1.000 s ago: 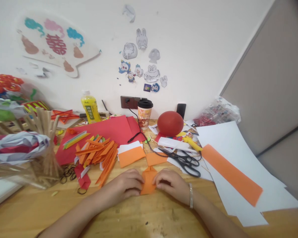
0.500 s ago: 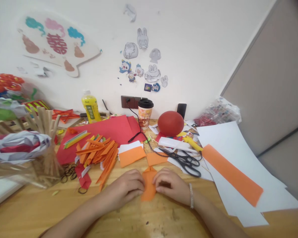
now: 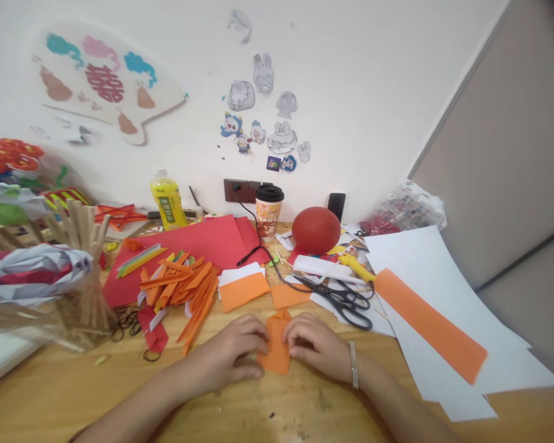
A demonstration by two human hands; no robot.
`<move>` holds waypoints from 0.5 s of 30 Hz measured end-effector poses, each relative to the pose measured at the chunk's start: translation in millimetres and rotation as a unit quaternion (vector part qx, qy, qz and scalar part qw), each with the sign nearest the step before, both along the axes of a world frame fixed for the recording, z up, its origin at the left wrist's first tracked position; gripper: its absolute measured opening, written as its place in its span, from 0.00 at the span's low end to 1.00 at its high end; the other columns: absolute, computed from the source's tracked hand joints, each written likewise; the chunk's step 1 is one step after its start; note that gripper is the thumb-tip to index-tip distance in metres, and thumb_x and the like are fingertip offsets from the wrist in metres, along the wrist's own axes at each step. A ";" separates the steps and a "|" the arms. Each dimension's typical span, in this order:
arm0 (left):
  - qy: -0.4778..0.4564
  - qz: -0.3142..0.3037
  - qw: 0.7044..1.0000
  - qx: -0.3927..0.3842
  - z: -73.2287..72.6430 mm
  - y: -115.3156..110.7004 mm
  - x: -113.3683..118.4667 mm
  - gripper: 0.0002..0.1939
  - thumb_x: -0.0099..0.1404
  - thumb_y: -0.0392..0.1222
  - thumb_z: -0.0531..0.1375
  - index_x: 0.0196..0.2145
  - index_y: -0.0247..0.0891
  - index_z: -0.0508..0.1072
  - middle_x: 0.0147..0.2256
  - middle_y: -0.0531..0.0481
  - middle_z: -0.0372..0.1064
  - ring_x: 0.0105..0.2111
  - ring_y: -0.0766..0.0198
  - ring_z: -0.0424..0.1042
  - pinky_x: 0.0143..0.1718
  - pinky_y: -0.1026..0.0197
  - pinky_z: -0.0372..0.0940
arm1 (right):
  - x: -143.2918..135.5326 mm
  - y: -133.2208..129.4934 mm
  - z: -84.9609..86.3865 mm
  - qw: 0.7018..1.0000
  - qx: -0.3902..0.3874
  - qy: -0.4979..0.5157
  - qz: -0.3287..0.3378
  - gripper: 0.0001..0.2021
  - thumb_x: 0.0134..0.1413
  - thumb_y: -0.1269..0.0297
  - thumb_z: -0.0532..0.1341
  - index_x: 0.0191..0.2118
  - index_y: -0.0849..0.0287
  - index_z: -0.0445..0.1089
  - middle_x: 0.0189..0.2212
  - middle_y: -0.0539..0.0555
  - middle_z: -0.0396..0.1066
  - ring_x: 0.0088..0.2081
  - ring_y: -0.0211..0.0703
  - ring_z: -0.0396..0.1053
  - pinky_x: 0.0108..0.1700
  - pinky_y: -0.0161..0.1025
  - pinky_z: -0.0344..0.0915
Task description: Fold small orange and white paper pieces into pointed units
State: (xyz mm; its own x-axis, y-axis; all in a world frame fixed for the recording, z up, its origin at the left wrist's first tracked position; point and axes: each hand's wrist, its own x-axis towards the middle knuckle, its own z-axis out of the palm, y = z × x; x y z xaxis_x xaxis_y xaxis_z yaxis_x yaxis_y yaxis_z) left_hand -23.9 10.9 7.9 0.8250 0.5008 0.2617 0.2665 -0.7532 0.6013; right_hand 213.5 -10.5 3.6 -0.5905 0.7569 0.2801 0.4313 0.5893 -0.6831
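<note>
Orange paper piece [image 3: 276, 349] lies flat on worktop [image 3: 277, 409], near front edge, between both hands — pinned down so it holds place.

Head view: left hand [image 3: 233, 352] curled at piece's left edge, fingers closed onto it, pressing it to wood. Right hand [image 3: 314, 344] at right edge, fingertips folded onto paper — grip together, not spread; bracelet [image 3: 353, 364] on wrist. Scissors [image 3: 346, 301] lie just beyond right hand, orange strips [image 3: 189, 286] fanned beyond left hand, red ball [image 3: 316, 230] further back.
</note>
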 end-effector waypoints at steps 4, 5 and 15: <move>-0.015 -0.006 1.000 0.000 -5.8 2.7 0.4 0.06 0.62 0.40 0.60 0.37 0.39 0.71 0.41 0.45 0.67 0.43 0.60 0.65 0.45 0.59 0.61 | 0.0 0.1 -3.7 0.999 0.022 -0.030 0.029 0.13 0.43 0.62 0.69 0.36 0.56 0.69 0.38 0.52 0.69 0.41 0.44 0.64 0.46 0.41 0.60; -0.014 -0.005 1.000 0.000 -6.3 3.2 0.3 0.06 0.62 0.41 0.60 0.37 0.39 0.71 0.40 0.45 0.67 0.43 0.60 0.65 0.45 0.59 0.60 | -0.7 -0.1 -4.5 0.998 0.028 -0.037 0.029 0.11 0.43 0.63 0.69 0.34 0.56 0.70 0.38 0.52 0.69 0.41 0.43 0.64 0.45 0.40 0.60; -0.027 0.005 0.999 -0.024 0.3 2.3 0.6 0.05 0.62 0.37 0.59 0.36 0.41 0.74 0.40 0.46 0.68 0.43 0.60 0.66 0.45 0.60 0.62 | -3.4 -0.9 0.1 0.999 -0.030 0.032 -0.020 0.06 0.54 0.66 0.59 0.26 0.57 0.66 0.32 0.52 0.71 0.36 0.41 0.67 0.41 0.38 0.62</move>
State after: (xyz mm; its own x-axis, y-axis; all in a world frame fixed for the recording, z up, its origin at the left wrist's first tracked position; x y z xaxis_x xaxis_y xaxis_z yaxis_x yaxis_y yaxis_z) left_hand -23.3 13.2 8.2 0.8053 0.5223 0.2805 0.2408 -0.7205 0.6503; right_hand 210.1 -11.4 3.7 -0.5418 0.7957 0.2708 0.4072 0.5303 -0.7436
